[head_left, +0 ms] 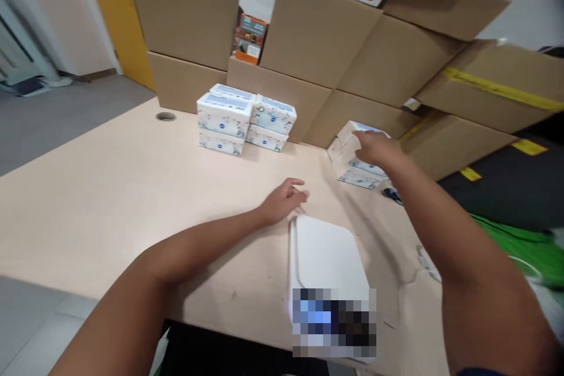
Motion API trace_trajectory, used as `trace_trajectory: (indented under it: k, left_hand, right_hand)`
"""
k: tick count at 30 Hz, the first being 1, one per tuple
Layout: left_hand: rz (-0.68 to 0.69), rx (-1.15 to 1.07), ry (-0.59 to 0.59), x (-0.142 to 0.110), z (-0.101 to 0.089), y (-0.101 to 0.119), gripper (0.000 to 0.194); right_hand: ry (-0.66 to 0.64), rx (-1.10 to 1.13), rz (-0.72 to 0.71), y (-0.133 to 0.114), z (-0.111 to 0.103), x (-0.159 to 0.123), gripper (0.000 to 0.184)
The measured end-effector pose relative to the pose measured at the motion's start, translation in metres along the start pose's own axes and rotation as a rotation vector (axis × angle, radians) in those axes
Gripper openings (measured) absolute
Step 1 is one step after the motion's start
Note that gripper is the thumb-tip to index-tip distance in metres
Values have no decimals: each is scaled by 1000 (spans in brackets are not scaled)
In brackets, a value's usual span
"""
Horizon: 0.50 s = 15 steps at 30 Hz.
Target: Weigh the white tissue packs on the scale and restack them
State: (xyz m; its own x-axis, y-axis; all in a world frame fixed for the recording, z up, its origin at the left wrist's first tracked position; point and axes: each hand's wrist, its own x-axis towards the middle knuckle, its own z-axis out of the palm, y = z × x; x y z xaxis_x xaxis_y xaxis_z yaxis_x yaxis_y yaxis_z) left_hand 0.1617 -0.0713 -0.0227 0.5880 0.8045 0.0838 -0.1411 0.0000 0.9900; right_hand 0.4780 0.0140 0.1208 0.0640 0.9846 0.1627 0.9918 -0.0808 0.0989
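My left hand [285,200] is above the table just behind a white flat device [328,252], fingers loosely bent, thumb apart, nothing in it. At the right, my right hand [375,148] reaches over a stack of tissue packs [361,177] with floral print. Its forefinger and thumb are apart in front of the upper packs; whether they touch the wrapping I cannot tell, and the other fingers are hidden. Further left stand more stacked tissue packs [224,120], with another pair of packs [274,116] beside them, all against the cardboard.
Open cardboard boxes [308,41] line the table's [110,200] far side, with an orange box [250,40] inside. A cable hole [166,117] lies at the back left. A white cable [414,276] runs at the right. Part of the white device is blurred out.
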Motion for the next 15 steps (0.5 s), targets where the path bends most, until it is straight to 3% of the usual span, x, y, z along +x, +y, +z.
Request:
trace_trajectory:
  k: [2, 5, 8, 11, 15]
  left_hand:
    - [8, 112, -43, -2, 0, -2, 61]
    - [-13, 301, -129, -5, -4, -2, 95]
    - [-62, 391, -219, -8, -8, 3, 118]
    - [-110, 405, -266, -9, -9, 8, 126]
    - [-145, 408, -289, -9, -8, 11, 129]
  right_hand:
    - [2, 58, -52, -41, -2, 19, 85]
    - [16, 228, -192, -108, -2, 58, 94]
    - [9, 299, -243, -157, 4, 94, 103]
    - [-53, 285, -215, -183, 14, 118, 111]
    - [-102, 250, -173, -184, 15, 132, 113]
